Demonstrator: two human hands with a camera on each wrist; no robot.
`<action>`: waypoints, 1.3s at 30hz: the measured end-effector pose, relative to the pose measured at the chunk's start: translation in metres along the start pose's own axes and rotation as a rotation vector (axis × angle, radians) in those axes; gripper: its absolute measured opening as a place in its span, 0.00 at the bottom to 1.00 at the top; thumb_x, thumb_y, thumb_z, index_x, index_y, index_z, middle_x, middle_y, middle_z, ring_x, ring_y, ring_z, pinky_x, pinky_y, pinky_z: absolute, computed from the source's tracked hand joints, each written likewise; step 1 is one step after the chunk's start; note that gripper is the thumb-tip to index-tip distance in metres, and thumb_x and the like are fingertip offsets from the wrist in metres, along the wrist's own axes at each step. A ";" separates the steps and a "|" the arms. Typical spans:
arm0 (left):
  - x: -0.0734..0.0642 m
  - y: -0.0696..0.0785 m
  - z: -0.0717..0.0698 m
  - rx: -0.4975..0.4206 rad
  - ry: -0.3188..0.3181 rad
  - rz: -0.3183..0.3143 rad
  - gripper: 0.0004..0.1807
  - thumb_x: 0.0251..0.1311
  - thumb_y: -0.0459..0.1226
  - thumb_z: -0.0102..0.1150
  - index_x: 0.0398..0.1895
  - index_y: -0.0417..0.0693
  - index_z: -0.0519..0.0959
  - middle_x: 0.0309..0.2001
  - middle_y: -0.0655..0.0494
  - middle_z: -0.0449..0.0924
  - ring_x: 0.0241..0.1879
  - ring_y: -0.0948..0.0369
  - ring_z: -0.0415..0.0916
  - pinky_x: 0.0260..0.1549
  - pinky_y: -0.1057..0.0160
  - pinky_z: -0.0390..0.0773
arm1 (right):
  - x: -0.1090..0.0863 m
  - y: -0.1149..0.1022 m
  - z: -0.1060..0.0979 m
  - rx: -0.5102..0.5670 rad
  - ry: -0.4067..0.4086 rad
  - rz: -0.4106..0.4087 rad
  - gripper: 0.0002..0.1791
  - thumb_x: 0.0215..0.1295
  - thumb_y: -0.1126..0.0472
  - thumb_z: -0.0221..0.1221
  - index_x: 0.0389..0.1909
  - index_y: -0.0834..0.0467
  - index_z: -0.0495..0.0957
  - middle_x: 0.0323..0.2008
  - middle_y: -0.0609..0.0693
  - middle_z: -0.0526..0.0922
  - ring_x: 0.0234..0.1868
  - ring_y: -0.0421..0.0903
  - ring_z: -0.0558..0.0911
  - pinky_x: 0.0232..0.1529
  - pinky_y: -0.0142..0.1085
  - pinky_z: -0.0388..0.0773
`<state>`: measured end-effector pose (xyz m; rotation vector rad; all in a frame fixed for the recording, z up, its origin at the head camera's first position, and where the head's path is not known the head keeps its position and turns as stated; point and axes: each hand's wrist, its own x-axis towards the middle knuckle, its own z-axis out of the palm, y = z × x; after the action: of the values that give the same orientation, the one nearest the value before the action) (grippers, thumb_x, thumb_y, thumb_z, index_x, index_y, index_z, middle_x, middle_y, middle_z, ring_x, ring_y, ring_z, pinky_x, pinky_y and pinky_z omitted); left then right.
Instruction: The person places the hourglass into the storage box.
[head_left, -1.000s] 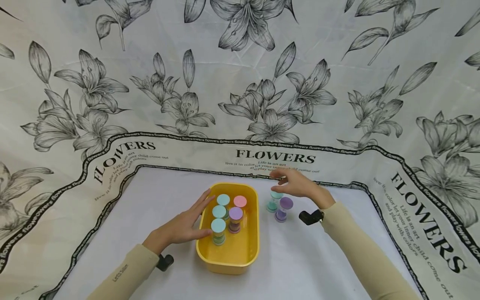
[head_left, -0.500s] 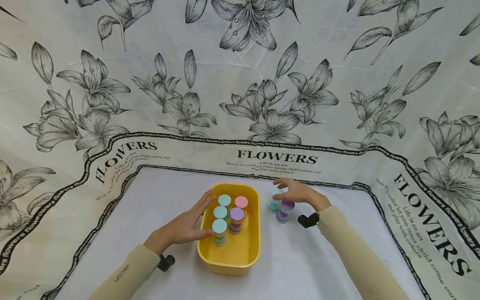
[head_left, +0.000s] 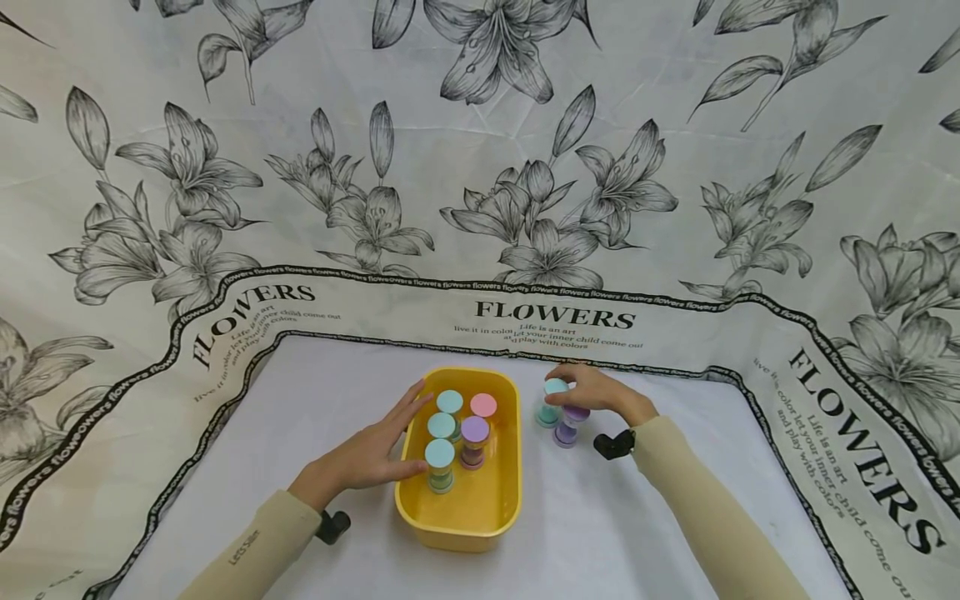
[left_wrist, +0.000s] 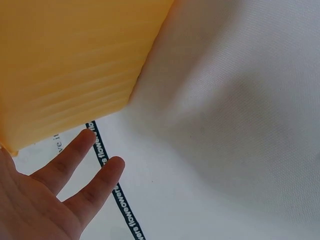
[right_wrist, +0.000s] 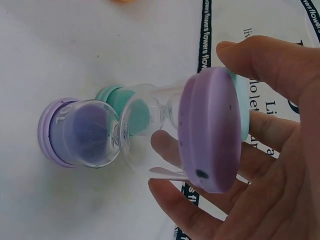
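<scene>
Teal sand timer (head_left: 547, 415): standing right of yellow tub (head_left: 489, 497), pointing cap-up into nearer right hand (head_left: 595, 389), whether pinched, cannot tell.

A clear hourglass sand timer with round teal caps (head_left: 547, 413) stands upright on white cloth, teal sand in its lower bulb, just beside a matching purple-capped hourglass (head_left: 567, 430), also upright, its purple sand settled below a clear upper bulb. To their left sits a yellow, round-cornered, rectangular plastic tub (head_left: 480, 504) holding five upright hourglasses: three light-blue-capped timers (head_left: 441, 426) lined along its left side, one pink-capped timer (head_left: 483, 405) at far right and one purple-capped timer (head_left: 474, 430) nearer.
</scene>
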<state>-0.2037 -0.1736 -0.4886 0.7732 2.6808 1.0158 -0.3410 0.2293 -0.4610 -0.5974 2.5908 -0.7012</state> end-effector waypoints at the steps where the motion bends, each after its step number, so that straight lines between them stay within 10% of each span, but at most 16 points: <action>1: 0.000 0.000 0.000 0.001 0.000 0.001 0.52 0.64 0.60 0.61 0.85 0.65 0.44 0.84 0.68 0.27 0.76 0.44 0.62 0.62 0.35 0.76 | 0.000 0.000 0.000 -0.002 0.001 -0.002 0.34 0.67 0.42 0.63 0.66 0.60 0.76 0.66 0.61 0.77 0.68 0.65 0.74 0.67 0.62 0.72; 39: -0.001 0.003 0.002 0.003 -0.001 -0.017 0.53 0.63 0.61 0.61 0.85 0.63 0.44 0.84 0.71 0.26 0.78 0.45 0.58 0.64 0.34 0.73 | -0.014 -0.035 -0.031 -0.028 0.037 -0.059 0.28 0.68 0.49 0.65 0.64 0.59 0.78 0.62 0.61 0.80 0.55 0.54 0.81 0.59 0.52 0.81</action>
<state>-0.2010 -0.1709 -0.4885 0.7495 2.6840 1.0079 -0.3335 0.2209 -0.4137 -0.6779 2.6303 -0.7023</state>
